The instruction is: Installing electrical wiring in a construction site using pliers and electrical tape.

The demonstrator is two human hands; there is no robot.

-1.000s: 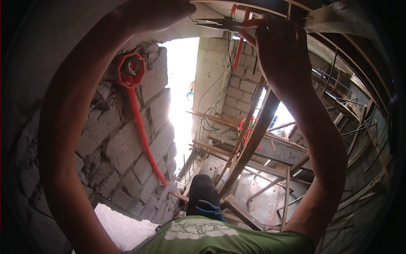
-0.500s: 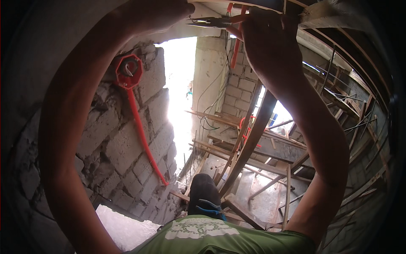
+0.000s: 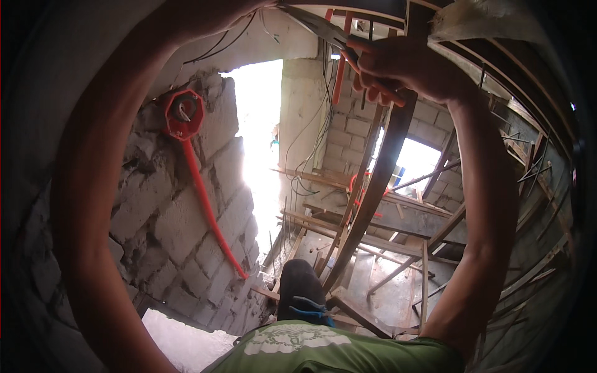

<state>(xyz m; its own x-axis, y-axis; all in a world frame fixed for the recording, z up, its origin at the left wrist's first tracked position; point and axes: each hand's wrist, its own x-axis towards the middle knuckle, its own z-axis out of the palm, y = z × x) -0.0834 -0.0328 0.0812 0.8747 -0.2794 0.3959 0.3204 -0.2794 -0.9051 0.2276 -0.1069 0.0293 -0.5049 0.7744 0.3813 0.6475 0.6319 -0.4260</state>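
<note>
Up at the top, my right hand [image 3: 407,67] is wrapped round the handles of long-nose pliers [image 3: 318,25]. Their grips look orange-red and the metal jaws point left, with the tips close to my left hand [image 3: 214,17]. That hand is closed, its fingers partly cut off by the upper edge, and whatever they pinch cannot be made out. Dark wires [image 3: 225,42] hang down just below it. Behind the pliers an orange conduit [image 3: 339,81] runs downward.
On the rough block wall at left sits an orange octagonal junction box [image 3: 185,115] with an orange conduit [image 3: 208,202] running down from it. A wooden post [image 3: 373,186] slants through the middle. Timber braces [image 3: 398,248] and thin rods stand below right. Pliers with blue handles [image 3: 311,311] hang at my waist.
My right hand has moved lower and turned, tilting the pliers so their tips point up and left. My left hand has shifted up and left, and dark wires now show below it.
</note>
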